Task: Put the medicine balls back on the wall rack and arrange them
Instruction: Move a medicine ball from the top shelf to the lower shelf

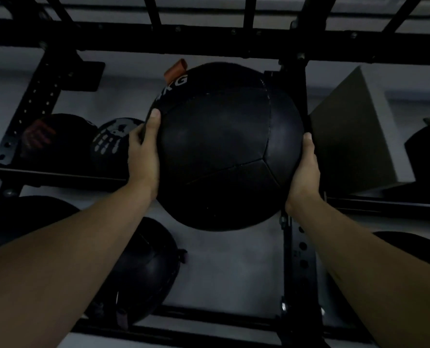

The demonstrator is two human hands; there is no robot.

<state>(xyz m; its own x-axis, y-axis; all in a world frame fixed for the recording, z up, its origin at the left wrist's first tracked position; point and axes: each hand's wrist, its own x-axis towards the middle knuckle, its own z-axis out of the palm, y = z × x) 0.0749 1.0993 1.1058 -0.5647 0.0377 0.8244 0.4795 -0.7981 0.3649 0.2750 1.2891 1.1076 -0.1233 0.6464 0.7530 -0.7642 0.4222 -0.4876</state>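
The black wall rack (293,259) fills the grey wall. In front of its right post, a big black medicine ball (224,151) is held up high. The left hand (143,151) and right hand (305,172) press its sides, each grip closed on it. A small orange tag (175,70) sticks out on top.

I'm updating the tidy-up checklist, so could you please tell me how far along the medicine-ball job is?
Done: several black medicine balls sit on the black metal wall rack, including one with a white handprint and a lower one. In hand: the left hand and right hand hold a large black leather medicine ball raised at the rack, not yet seated. Balls off-frame can't be judged.
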